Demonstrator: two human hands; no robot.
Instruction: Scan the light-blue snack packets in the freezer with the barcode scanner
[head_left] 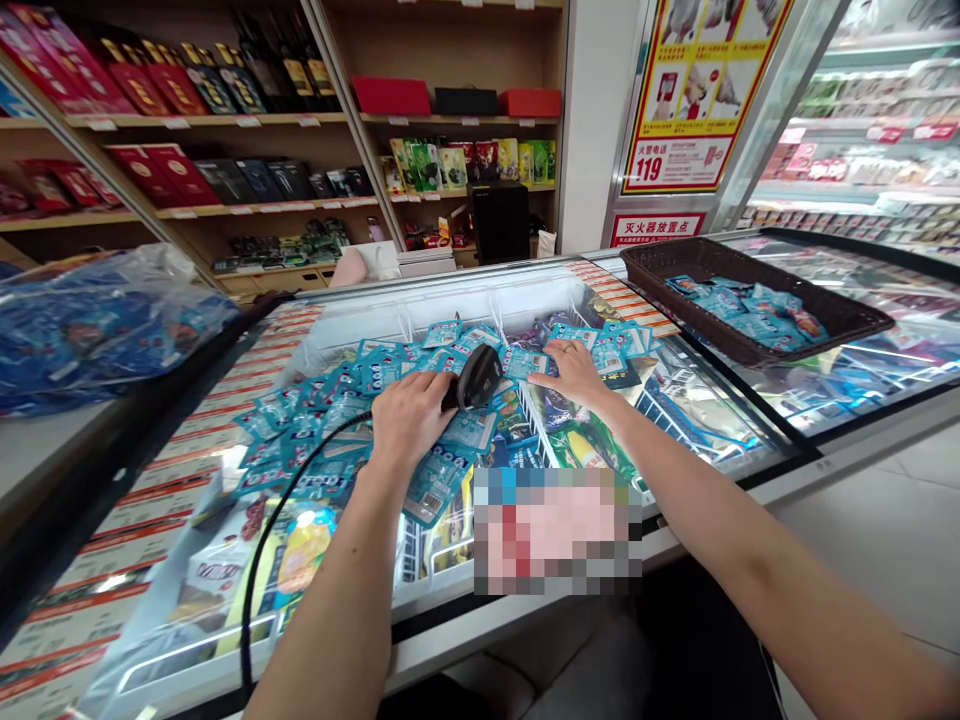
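Note:
My left hand [409,415] grips a black corded barcode scanner [478,377], its head pointing right over a heap of blue snack packets [330,420] inside an open chest freezer [450,300]. A black cable [259,560] runs from the scanner down toward me. My right hand [574,372], a ring on one finger, lies flat with fingers spread on blue packets [611,350] just right of the scanner.
A dark woven basket [750,300] holding more blue packets rests on the freezer's glass lid at right. A clear bag of blue packets [97,325] lies at left. Shelves of boxed goods stand behind; a refrigerated display case [862,130] is at far right.

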